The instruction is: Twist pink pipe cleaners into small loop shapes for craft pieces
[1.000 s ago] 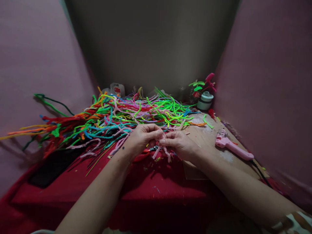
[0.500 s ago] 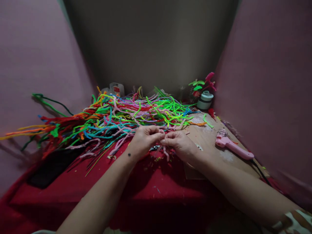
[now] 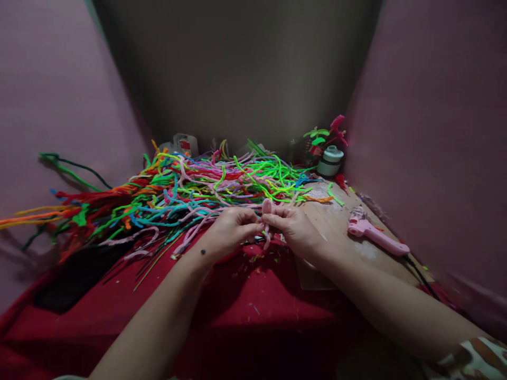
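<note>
Between my fingertips is a light pink pipe cleaner (image 3: 267, 206), bent into a loop at the top with a short end hanging below. My left hand (image 3: 232, 228) pinches it from the left, thumb and forefinger closed. From the other side my right hand (image 3: 293, 226) grips it near the loop. Just behind my hands spreads a big pile of pipe cleaners (image 3: 214, 182) in green, pink, blue, red and orange. A small shiny metal object, partly hidden by my hands, lies beneath them on the red cloth (image 3: 253, 295).
A pink hot glue gun (image 3: 376, 237) with a black cord lies on a brown board (image 3: 336, 221) at right. Behind it stand a pale jar (image 3: 330, 161) and pipe-cleaner flowers (image 3: 336, 126). A black phone-like slab (image 3: 75, 282) lies at left. Pink walls flank both sides.
The pink pipe cleaner's loop now stands up above my fingertips, where before it was mostly covered. My left hand has shifted slightly lower, and the whole view has moved a little.
</note>
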### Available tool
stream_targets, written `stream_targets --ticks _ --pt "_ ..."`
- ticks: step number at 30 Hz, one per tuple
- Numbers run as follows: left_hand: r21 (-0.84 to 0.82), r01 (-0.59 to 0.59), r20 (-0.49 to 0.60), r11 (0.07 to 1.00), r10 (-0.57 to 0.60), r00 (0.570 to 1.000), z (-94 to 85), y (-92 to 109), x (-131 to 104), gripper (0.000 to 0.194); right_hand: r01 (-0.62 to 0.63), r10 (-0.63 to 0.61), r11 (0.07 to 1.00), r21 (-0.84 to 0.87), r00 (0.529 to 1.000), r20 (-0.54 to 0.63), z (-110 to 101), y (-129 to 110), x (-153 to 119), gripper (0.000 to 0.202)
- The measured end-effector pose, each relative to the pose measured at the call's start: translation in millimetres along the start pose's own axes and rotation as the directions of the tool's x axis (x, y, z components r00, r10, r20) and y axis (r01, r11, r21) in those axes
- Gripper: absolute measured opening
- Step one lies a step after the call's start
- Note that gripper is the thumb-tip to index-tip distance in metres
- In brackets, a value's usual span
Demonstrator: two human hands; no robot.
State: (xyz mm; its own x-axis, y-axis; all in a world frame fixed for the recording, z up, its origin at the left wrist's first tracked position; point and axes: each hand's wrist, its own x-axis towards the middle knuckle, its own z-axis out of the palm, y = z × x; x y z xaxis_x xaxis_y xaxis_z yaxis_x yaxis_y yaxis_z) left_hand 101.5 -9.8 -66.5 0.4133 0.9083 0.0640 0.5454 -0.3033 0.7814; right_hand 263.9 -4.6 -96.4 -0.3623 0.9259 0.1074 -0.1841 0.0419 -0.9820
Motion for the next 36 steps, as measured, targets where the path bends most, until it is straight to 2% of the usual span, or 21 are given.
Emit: stream_targets --ticks 1,2,4,6,7,9,10,12,14,15,16,17,18,19,21,24,28,30,33,36 --pt "0.179 -0.074 -0.05 0.981 0.085 0.995 2.7 -1 -1 0.019 -0.001 -0.001 0.998 -0.056 1.0 -0.025 0 0 0 0.026" --pt "0.371 -0.139 -0.092 0.918 0.185 0.978 5.9 -1 -2 0.021 -0.008 0.002 0.994 -0.113 0.999 -0.051 1 0 -1 0.028" --pt "0.681 -0.202 -0.11 0.704 0.371 0.922 11.9 -2 -3 0.021 -0.028 0.012 0.982 -0.185 0.996 -0.083 2 0 -2 0.031" --pt "0.826 -0.216 -0.077 0.52 0.484 0.872 15.1 -3 -5 0.02 -0.035 0.019 0.983 -0.183 0.996 -0.089 3 -1 -3 0.032" --pt "0.855 -0.218 -0.067 0.471 0.517 0.853 15.0 -3 -6 0.019 -0.031 0.016 0.986 -0.162 0.996 -0.09 3 -2 -3 0.031" --pt "0.859 -0.207 -0.091 0.468 0.537 0.839 11.0 -5 -5 0.018 -0.021 0.011 0.994 -0.106 0.995 -0.101 4 -4 -3 0.029" --pt "0.836 -0.19 -0.132 0.515 0.525 0.841 7.6 -6 -4 0.017 -0.02 0.012 0.997 -0.073 0.993 -0.115 3 -5 -3 0.027" --pt "0.714 -0.101 -0.306 0.693 0.438 0.845 0.2 -8 -2 0.016 -0.025 0.027 1.0 0.01 0.99 -0.141 1 -6 -1 0.026" --pt "0.416 0.001 -0.48 0.909 0.219 0.849 -3.8 -8 1 0.016 -0.029 0.045 0.995 0.1 0.986 -0.158 -1 -7 1 0.026" --pt "0.204 0.027 -0.484 0.979 0.077 0.871 -3.3 -8 2 0.015 -0.022 0.045 0.99 0.137 0.985 -0.169 -2 -7 2 0.025" --pt "-0.02 0.042 -0.416 0.999 -0.047 0.908 -0.8 -7 3 0.016 -0.005 0.035 0.986 0.165 0.983 -0.18 -2 -8 3 0.025" --pt "-0.225 0.052 -0.287 0.973 -0.118 0.951 3.6 -6 4 0.017 0.022 0.013 0.983 0.181 0.982 -0.189 -2 -9 3 0.025" --pt "-0.395 0.064 -0.146 0.917 -0.131 0.981 9.5 -5 5 0.02 0.051 -0.014 0.982 0.183 0.98 -0.198 -1 -10 2 0.025" --pt "-0.511 0.067 -0.052 0.857 -0.108 0.993 16.3 -4 6 0.023 0.076 -0.04 0.982 0.173 0.978 -0.204 0 -11 1 0.026" --pt "-0.643 0.064 0.02 0.764 -0.068 0.998 29.6 -3 9 0.025 0.11 -0.078 0.984 0.14 0.973 -0.216 2 -12 -1 0.027" --pt "-0.72 0.088 0.055 0.688 -0.07 0.996 42.2 -5 11 0.025 0.135 -0.114 0.989 0.068 0.964 -0.242 4 -9 -3 0.03" --pt "-0.757 0.178 0.108 0.629 -0.148 0.983 45.2 -4 11 0.022 0.163 -0.162 0.986 -0.015 0.952 -0.26 1 1 1 0.037" --pt "-0.74 0.174 0.082 0.65 -0.17 0.982 46.2 0 10 0.021 0.173 -0.171 0.985 -0.018 0.943 -0.287 -1 3 2 0.036" --pt "-0.689 0.11 0.001 0.717 -0.15 0.989 50.8 5 8 0.024 0.154 -0.134 0.987 0.041 0.94 -0.313 0 1 3 0.032" --pt "-0.693 0.075 0.002 0.717 -0.102 0.995 53.9 7 6 0.025 0.114 -0.079 0.989 0.099 0.948 -0.307 1 -3 3 0.027"
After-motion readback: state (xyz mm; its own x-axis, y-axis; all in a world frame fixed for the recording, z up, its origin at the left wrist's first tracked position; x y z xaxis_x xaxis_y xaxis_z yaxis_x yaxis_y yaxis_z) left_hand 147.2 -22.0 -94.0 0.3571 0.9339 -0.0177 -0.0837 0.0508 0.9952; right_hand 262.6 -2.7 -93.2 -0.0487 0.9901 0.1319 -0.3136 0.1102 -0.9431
